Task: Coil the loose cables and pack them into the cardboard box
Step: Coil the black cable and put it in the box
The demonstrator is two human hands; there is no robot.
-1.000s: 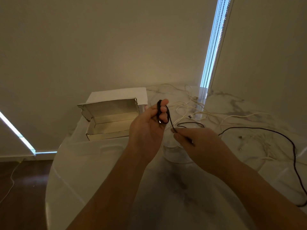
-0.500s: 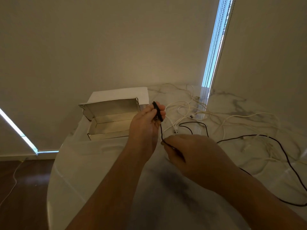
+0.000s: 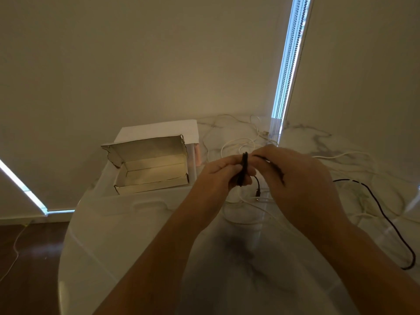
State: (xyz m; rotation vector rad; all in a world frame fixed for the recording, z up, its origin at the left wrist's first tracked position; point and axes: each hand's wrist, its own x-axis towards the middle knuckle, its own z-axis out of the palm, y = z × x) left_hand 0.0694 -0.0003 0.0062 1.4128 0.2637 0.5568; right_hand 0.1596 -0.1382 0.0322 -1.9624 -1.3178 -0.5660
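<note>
Coiling step: just right of the cardboard box [image 3: 150, 169] our left hand [image 3: 218, 176] grips the black cable [image 3: 244, 169] coil, right hand [image 3: 297, 178] pinches its slack; next, wrap again

No text, label, brand, number or sign can be read anywhere in this view. The open brown cardboard box [image 3: 150, 169] shows plain inner walls and a plain raised lid, and the white flat sheet [image 3: 159, 130] behind it carries no print that shows. The thin black cable [image 3: 245, 169] bears no readable marking, though it is probably too small and dim to tell. The white marbled surface [image 3: 136, 235] has only grey veining.
</note>
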